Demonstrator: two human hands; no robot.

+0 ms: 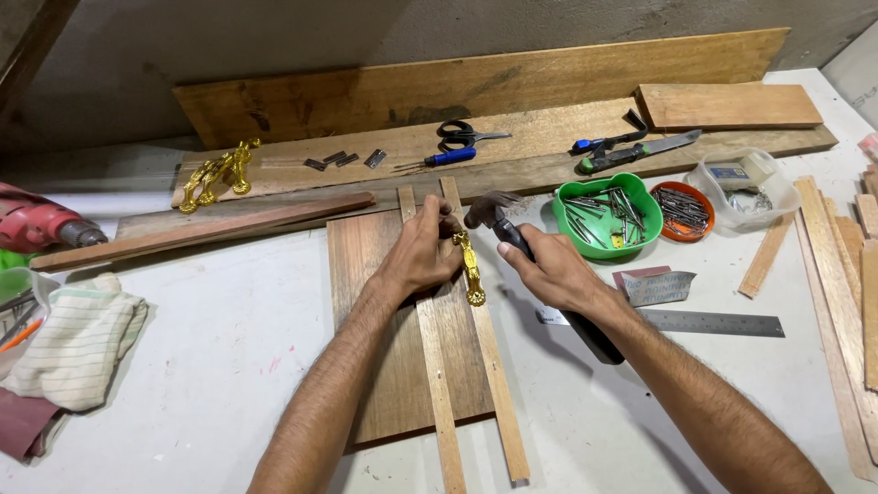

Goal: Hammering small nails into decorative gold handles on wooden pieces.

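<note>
The left hand [422, 252] rests on a dark brown flat wooden board [375, 338] that lies on the white table [229, 366]. Its fingers are pinched together at the top end of a shiny gold metal handle [471, 267]. The gold handle lies on a thin light wooden strip [489, 366] that runs down over the board, and a second thin strip [437, 384] lies just beside it.

The right hand [549, 270] is wrapped tight around the black grip of a hammer with a dark metal head [489, 210]. The hammer head is up close to the top of the gold handle, just beside the left fingertips.

Near the right hand sits a green plastic bowl full of long nails [608, 212], with a small orange round dish of nails [684, 209] touching it. A flat steel ruler [704, 322] lies by the right arm.

Far back, on long wooden planks [494, 91], lie black scissors [466, 135], a blue screwdriver [448, 157] and more gold handles [215, 174]. At the left edge are a red power drill [37, 224] and a folded striped cloth [78, 343].
</note>
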